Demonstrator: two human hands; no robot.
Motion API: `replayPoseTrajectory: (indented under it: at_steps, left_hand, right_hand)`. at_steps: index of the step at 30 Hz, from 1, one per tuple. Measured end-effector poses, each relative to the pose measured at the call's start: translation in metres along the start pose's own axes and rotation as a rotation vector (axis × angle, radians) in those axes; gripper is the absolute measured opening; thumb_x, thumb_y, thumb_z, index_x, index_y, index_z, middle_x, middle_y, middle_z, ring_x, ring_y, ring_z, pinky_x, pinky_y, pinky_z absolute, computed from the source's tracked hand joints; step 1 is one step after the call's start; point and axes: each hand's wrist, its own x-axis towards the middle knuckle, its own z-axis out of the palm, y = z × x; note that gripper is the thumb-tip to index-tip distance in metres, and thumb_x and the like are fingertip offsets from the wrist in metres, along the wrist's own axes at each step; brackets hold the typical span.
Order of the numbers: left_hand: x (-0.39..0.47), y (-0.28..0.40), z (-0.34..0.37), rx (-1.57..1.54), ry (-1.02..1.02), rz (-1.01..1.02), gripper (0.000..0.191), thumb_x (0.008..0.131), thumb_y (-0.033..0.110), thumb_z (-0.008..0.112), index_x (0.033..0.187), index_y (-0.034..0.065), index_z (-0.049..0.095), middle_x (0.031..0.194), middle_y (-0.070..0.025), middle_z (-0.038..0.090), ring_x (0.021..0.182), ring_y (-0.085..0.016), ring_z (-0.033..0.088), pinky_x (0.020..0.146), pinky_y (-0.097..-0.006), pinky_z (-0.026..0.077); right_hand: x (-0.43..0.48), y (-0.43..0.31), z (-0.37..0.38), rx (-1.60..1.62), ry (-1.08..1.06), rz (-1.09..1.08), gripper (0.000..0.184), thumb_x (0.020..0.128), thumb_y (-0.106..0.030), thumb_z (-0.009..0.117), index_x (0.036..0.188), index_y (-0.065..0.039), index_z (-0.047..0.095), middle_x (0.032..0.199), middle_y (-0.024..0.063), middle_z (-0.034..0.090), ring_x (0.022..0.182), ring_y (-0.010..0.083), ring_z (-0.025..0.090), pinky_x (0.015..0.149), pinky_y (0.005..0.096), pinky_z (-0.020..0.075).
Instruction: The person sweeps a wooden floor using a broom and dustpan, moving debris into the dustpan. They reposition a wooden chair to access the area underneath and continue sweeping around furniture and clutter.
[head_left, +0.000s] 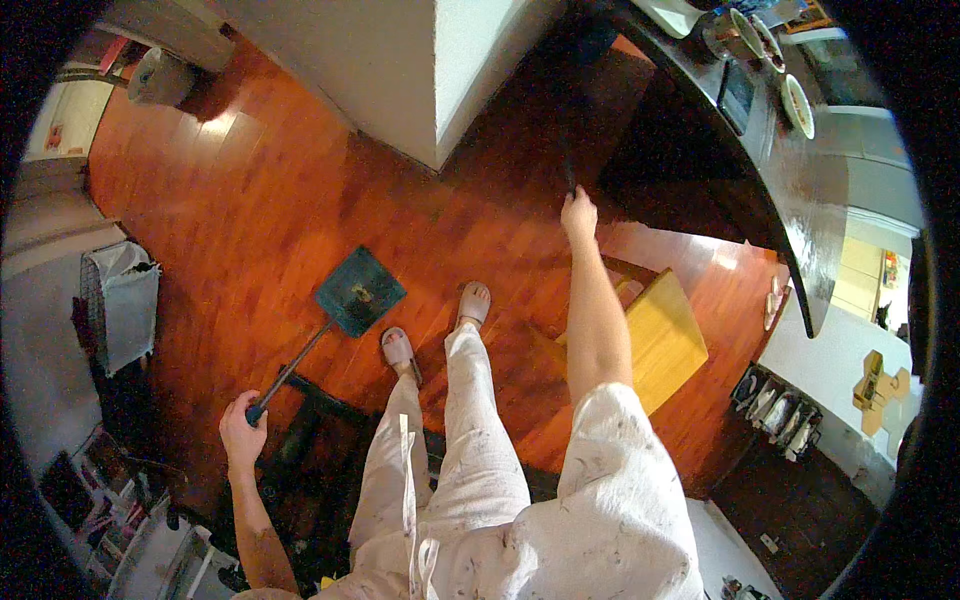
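My left hand (244, 436) is closed around the end of a long-handled dustpan's handle, low on the left. The green dustpan (361, 291) is over the wood floor, ahead of my slippered feet, with a small patch of debris or a mark in its middle. Stretched out to the front right, my right hand (580, 217) grips a thin dark handle (569, 171). That handle runs forward into the shadow beside the dark counter, where its far end cannot be made out.
A white wall corner (437, 142) juts out ahead. The dark countertop (806, 217) with bowls (797, 106) curves along the right. A yellow wooden stool or chair (667, 337) stands beside my right arm. At left is a wire basket with a white bag (127, 307).
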Motion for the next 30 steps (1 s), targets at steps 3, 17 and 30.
replayPoseTrajectory:
  at_steps: [3, 17, 30]
  left_hand:
    - [-0.001, -0.003, -0.002, 0.027, 0.029, 0.019, 0.035, 0.072, 0.007, 0.072, 0.105, 0.0111, 0.060, 0.091, -0.0141, 0.062, 0.088, -0.035, 0.060, 0.076, -0.0413, 0.049]
    - [0.022, 0.001, -0.021, 0.031, -0.007, 0.024, 0.028, 0.073, 0.008, 0.071, 0.099, 0.0096, 0.061, 0.093, -0.0132, 0.064, 0.092, -0.034, 0.059, 0.080, -0.0417, 0.047]
    - [0.024, -0.004, -0.019, -0.006, -0.066, -0.029, 0.028, 0.074, 0.004, 0.071, 0.100, 0.0058, 0.062, 0.092, -0.0134, 0.065, 0.088, -0.031, 0.062, 0.080, -0.0379, 0.048]
  right_hand:
    - [0.026, -0.026, -0.010, -0.040, -0.173, 0.071, 0.045, 0.092, -0.023, 0.049, 0.132, -0.003, 0.044, 0.104, 0.0258, 0.062, 0.095, 0.0396, 0.062, 0.080, 0.0472, 0.0518]
    - [-0.375, 0.072, -0.091, -0.216, -0.590, 0.058, 0.059, 0.094, -0.029, 0.047, 0.146, -0.019, 0.022, 0.063, 0.0205, 0.061, 0.055, 0.0378, 0.060, 0.050, 0.0480, 0.0491]
    - [-0.344, 0.058, -0.124, 0.258, -0.077, 0.140, 0.040, 0.094, -0.019, 0.052, 0.132, -0.010, 0.046, 0.069, 0.0237, 0.060, 0.057, 0.0386, 0.059, 0.050, 0.0453, 0.0447]
